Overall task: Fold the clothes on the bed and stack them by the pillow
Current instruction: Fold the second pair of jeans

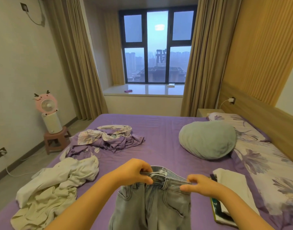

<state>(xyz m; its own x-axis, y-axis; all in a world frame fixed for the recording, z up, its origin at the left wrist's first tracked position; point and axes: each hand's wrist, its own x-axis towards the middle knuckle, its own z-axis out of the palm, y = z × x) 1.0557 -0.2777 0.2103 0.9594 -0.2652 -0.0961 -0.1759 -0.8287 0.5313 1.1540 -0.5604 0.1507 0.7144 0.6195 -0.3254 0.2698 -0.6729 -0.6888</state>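
- Pink fan (46,103) on a white cylinder (52,122), both on a small stool (55,140) by the wall, far out to the left of the left fingers.
- Crumpled white garment (59,185) on the purple bed sheet (159,130), unfolded, just left of the left forearm.
- Purple floral bedding heap (107,138), bunched, beyond and left of the left fingers.
- Left hand (134,173): fingers curled, thumb and fingertips pinching the waistband of the light blue jeans (152,205) at its left end.
- Jeans lifted by the waistband between the two hands, front side with pockets toward the camera, legs hanging down toward the near bed edge (lower part runs out of frame).
- Right hand (202,185): fingers (193,179) curled, pinching the waistband at its right end.
- Green-edged tablet or book (220,211) lying flat, directly right of the right wrist; exact item cannot be told.
- Folded white cloth (230,183) just right of the right fingers.
- Teal cushion (208,141) beyond the right fingers; floral pillow (238,125) further right, against the headboard.
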